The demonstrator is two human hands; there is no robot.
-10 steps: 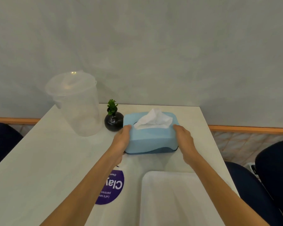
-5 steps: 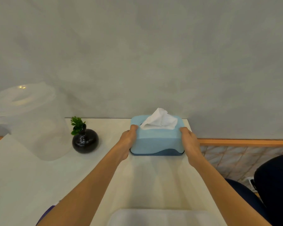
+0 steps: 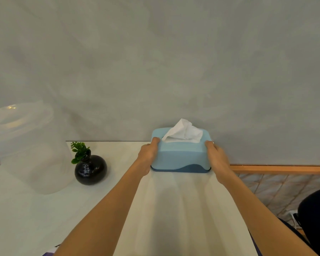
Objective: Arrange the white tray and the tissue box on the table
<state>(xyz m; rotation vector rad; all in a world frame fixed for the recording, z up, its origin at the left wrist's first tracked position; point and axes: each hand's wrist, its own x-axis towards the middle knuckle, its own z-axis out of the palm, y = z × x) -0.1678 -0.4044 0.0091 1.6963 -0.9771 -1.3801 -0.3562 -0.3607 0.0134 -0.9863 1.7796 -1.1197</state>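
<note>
Head view, looking forward and down: most of what I see is a grey plastered wall [image 3: 174, 61] filling the upper half. Below it lies the pale table [image 3: 174, 209], its far edge meeting the wall and its right edge running down toward me. Past that right edge I see a tiled floor [image 3: 277, 191] with a wooden strip along the foot of the wall, and the dark rounded back of a chair [image 3: 316, 215] at the lower right.

On the left side of the table stands a big clear plastic container [image 3: 26, 148] with a lid on top, upright and partly cut off by the frame edge. Just to its right, near but not touching it as far as I can tell, sits a small round black vase [image 3: 91, 169] holding a sprig of green plant [image 3: 79, 151].

At the far right corner of the table rests the light blue tissue box [image 3: 181, 154], with a darker blue base, standing right up against the wall. A white tissue [image 3: 183, 132] pokes up from the slot in its top.

Both my forearms reach out across the table to it. My left hand [image 3: 149, 154] is pressed flat against the left end of the box, thumb hooked over the top edge. My right hand [image 3: 217, 159] is pressed against the right end in the same way, thumb over the top corner. The two hands clamp the box between them. The white tray cannot be made out here.
</note>
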